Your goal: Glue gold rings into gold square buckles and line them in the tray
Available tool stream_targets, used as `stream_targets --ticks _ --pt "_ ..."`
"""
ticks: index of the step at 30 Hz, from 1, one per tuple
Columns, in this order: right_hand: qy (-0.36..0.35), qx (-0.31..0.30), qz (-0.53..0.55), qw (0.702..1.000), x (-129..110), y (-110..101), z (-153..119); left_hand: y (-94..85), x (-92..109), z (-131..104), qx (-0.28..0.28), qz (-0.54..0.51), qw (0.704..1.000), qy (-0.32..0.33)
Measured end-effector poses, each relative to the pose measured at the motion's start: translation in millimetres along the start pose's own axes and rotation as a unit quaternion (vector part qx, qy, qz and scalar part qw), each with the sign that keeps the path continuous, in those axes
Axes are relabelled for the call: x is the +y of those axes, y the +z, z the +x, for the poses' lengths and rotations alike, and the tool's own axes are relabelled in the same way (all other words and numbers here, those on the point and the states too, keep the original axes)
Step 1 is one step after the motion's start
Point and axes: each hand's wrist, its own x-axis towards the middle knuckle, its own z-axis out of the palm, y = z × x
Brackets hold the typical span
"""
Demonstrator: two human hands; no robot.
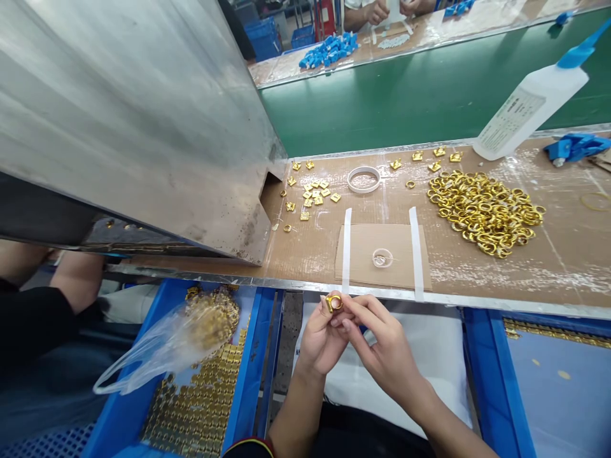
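Note:
A gold ring (335,303) is pinched in my left hand (321,340), just off the front edge of the bench. My right hand (382,337) reaches across to the ring; its fingertips meet there, and whether they grip the ring or something small is hidden. Beyond my hands, a small clear dish (382,258) rests on a cardboard pad (401,238) fixed with white tape strips. To the right lies a big heap of gold rings (487,210). Small square gold pieces (315,193) are scattered to the left.
A metal housing (200,146) rises at the left. A white bottle (529,111) with a blue nozzle stands back right, near blue clips (575,147). Blue trays (252,362) flank my lap; the left one holds gold pieces and a plastic bag (167,343). Another person's hands (377,11) work across.

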Motion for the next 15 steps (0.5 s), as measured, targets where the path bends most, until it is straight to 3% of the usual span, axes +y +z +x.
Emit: stream_targets --ticks 4,15 --pt "0.015 -0.018 0.007 1.0 1.8 -5.9 2.0 -3.3 -1.2 3.4 -0.022 -0.009 1.0 0.001" --pt "-0.005 0.032 0.012 0.999 -1.3 2.8 1.0 -4.5 0.1 2.4 -0.074 -0.01 0.997 0.0"
